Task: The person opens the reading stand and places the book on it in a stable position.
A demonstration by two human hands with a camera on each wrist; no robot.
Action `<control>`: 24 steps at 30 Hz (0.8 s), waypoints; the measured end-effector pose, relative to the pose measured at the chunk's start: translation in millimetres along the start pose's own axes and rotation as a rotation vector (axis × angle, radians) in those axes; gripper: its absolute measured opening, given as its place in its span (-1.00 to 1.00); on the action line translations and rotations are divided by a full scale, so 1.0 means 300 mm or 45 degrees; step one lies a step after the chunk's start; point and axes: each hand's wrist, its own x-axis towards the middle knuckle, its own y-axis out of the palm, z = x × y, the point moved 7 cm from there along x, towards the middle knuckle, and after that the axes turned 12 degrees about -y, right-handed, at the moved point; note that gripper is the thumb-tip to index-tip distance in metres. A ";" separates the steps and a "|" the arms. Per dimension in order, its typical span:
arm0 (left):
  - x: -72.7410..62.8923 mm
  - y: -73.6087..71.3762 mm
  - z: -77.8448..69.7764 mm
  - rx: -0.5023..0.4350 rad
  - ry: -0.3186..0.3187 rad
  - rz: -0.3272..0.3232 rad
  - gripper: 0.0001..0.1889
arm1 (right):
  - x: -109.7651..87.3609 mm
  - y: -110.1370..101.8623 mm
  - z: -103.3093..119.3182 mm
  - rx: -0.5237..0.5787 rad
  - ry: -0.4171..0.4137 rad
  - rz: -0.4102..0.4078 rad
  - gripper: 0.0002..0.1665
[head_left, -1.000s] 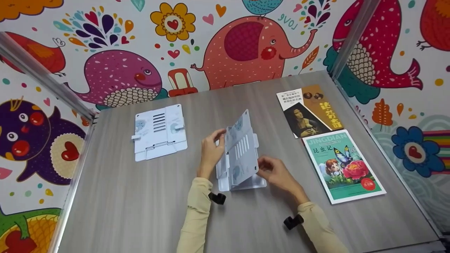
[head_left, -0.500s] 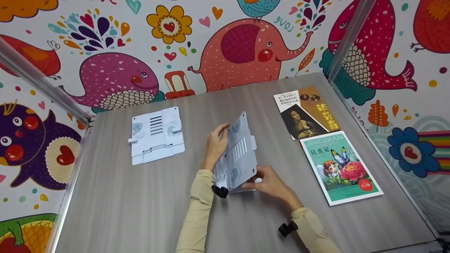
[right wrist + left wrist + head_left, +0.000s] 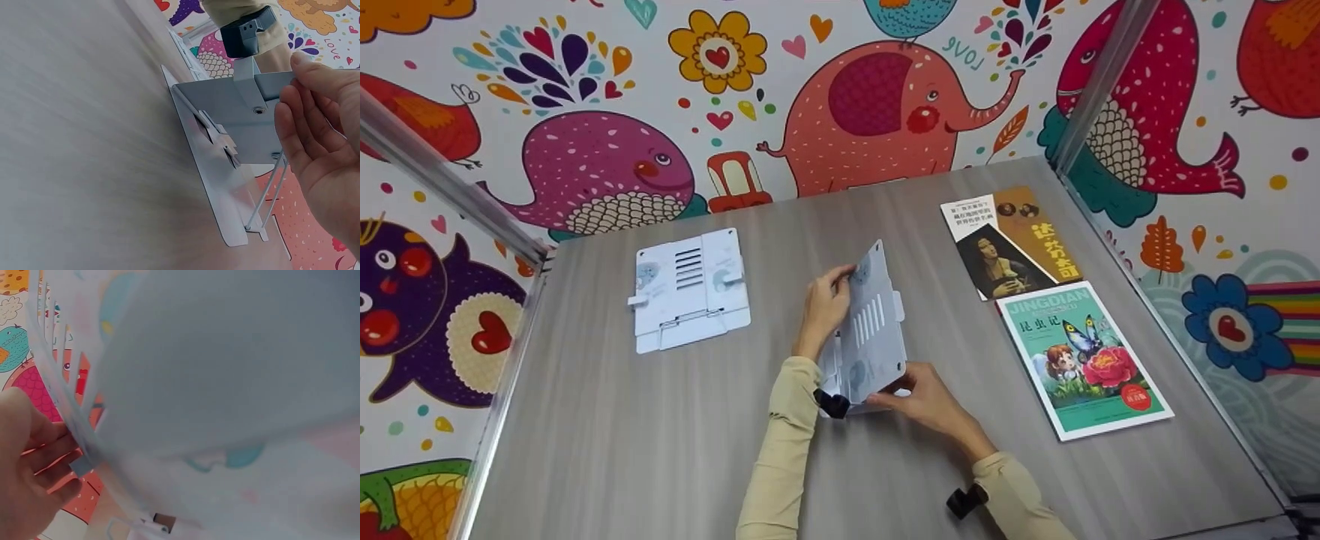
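A white folding book stand (image 3: 872, 322) stands partly unfolded mid-table, its slotted panel raised steeply over the base. Slots and faint blue prints mark that panel. My left hand (image 3: 826, 304) holds its far left side, fingertips at the edge; in the left wrist view the left hand (image 3: 42, 461) has its fingers beside a small tab. At the near lower corner, my right hand (image 3: 922, 397) pinches the panel. The right wrist view shows the right thumb (image 3: 315, 73) on the panel's edge and thin wire struts (image 3: 269, 197) between panel and base.
Another white book stand (image 3: 690, 292) lies folded flat at the left. Two books lie at the right: a brown one with a portrait (image 3: 1009, 244) and a green one with a butterfly (image 3: 1084, 360). A cartoon-printed wall (image 3: 780, 97) borders the table's back.
My right hand has moved left and slightly nearer, from the panel's right edge to its lower corner. My left hand has shifted a little up along the side. The panel stands steeper over the base.
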 end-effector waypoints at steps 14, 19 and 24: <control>-0.020 -0.026 0.019 0.016 -0.022 0.151 -0.56 | 0.008 0.019 0.021 -0.056 -0.014 0.005 -0.72; -0.030 -0.012 0.021 0.012 -0.032 0.175 -0.54 | -0.003 0.016 -0.002 -0.087 -0.010 0.003 -0.75; -0.039 0.003 0.016 0.025 -0.058 0.213 -0.52 | -0.026 0.011 -0.065 -0.118 -0.002 -0.004 -0.76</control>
